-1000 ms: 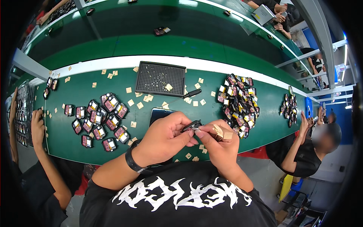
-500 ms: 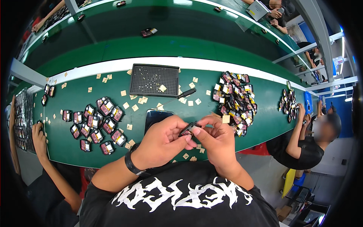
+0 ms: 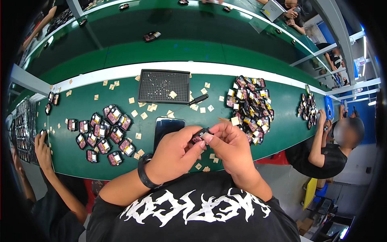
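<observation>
Between my two hands is a small black electronic unit point(image 3: 197, 137) with a reddish circuit board, held tilted just right of the phone. My left hand point(image 3: 173, 150), a black band on its wrist, grips the unit's left side with fingers and thumb. Pinched against its right side are the thumb and index finger of my right hand point(image 3: 231, 149). The fingers hide much of the unit. A cream paper square point(image 3: 235, 120) shows just beyond my right fingers; whether it sticks to them I cannot tell. Behind my left hand lies a dark-screened phone point(image 3: 167, 125).
A heap of similar units point(image 3: 252, 107) stands right, a looser group point(image 3: 102, 131) left. Farther back are a black perforated tray point(image 3: 142, 86) and a screwdriver point(image 3: 197, 99), among scattered paper squares point(image 3: 131, 100). Beyond the white rail point(image 3: 121, 69) runs a green conveyor point(image 3: 129, 54). Co-workers sit both sides.
Both my hands have shifted slightly with the unit, turning it a little. The paper square by my right fingers has moved left and away from me. Units on the conveyor have moved left.
</observation>
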Demonstrator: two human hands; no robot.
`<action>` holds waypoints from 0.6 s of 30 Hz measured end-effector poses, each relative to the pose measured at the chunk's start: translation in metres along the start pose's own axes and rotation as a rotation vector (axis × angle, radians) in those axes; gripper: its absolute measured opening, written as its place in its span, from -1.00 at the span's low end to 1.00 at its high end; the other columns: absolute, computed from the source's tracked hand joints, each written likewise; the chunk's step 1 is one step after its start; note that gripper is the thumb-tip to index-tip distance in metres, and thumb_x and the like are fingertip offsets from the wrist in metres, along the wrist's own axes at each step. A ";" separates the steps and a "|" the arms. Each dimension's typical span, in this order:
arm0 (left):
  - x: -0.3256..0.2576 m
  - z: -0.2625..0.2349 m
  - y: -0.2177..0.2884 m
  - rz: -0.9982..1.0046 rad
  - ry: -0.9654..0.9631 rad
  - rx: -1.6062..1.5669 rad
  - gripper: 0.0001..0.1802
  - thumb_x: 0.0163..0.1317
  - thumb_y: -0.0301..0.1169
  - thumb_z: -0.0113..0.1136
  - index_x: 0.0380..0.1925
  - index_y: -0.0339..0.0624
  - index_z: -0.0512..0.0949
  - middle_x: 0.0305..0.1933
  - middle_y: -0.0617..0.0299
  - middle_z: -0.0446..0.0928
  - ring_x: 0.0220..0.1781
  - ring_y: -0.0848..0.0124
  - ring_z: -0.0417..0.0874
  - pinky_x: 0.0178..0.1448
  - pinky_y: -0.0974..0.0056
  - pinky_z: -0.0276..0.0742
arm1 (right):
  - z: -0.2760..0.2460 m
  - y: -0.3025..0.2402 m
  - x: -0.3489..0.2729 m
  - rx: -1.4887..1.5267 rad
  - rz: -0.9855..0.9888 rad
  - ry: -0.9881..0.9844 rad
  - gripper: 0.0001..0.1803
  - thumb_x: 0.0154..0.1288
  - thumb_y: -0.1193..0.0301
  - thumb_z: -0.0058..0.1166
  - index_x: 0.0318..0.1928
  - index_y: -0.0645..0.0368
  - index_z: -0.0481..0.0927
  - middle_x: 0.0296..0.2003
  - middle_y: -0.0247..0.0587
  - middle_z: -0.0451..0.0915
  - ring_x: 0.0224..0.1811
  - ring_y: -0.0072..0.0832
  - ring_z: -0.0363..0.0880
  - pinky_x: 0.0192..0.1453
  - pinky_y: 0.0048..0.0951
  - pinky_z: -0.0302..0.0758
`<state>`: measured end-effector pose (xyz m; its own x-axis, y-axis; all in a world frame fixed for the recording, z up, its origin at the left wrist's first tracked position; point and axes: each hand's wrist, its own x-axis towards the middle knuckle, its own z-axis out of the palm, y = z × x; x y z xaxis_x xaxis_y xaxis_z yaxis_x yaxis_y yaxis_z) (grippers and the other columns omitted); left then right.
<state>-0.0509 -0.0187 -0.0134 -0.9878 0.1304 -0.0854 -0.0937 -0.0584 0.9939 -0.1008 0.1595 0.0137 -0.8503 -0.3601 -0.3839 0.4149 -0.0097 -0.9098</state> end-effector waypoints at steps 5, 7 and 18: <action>-0.001 -0.007 0.000 -0.033 -0.032 -0.129 -0.77 0.45 -0.51 0.12 0.03 -0.40 0.55 -0.33 0.25 0.65 -0.46 0.60 0.61 -0.38 0.43 0.52 | -0.003 -0.006 -0.005 0.002 0.081 -0.090 -0.77 0.46 0.46 0.25 0.02 0.27 0.55 -0.32 -0.39 0.67 -0.39 -0.80 0.50 -0.44 -0.71 0.30; -0.001 -0.009 0.000 -0.027 -0.037 -0.109 -0.77 0.45 -0.51 0.11 0.03 -0.39 0.56 -0.34 0.26 0.64 -0.47 0.61 0.59 -0.39 0.43 0.51 | -0.007 -0.003 -0.006 0.011 0.073 -0.114 -0.76 0.46 0.46 0.25 0.03 0.26 0.54 -0.30 -0.39 0.67 -0.38 -0.80 0.51 -0.44 -0.71 0.29; -0.003 -0.014 0.004 -0.205 -0.126 -0.285 -0.78 0.52 -0.44 0.12 0.06 -0.29 0.56 -0.33 0.30 0.60 -0.47 0.65 0.54 -0.45 0.53 0.40 | -0.018 0.009 -0.016 -0.641 -0.613 -0.101 -0.75 0.32 0.63 0.25 0.00 0.26 0.70 -0.22 -0.20 0.69 -0.30 -0.52 0.65 -0.24 -0.55 0.52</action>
<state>-0.0501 -0.0336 -0.0103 -0.9236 0.2877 -0.2534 -0.3360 -0.2891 0.8964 -0.0889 0.1822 0.0085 -0.8182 -0.5435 0.1877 -0.3902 0.2852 -0.8754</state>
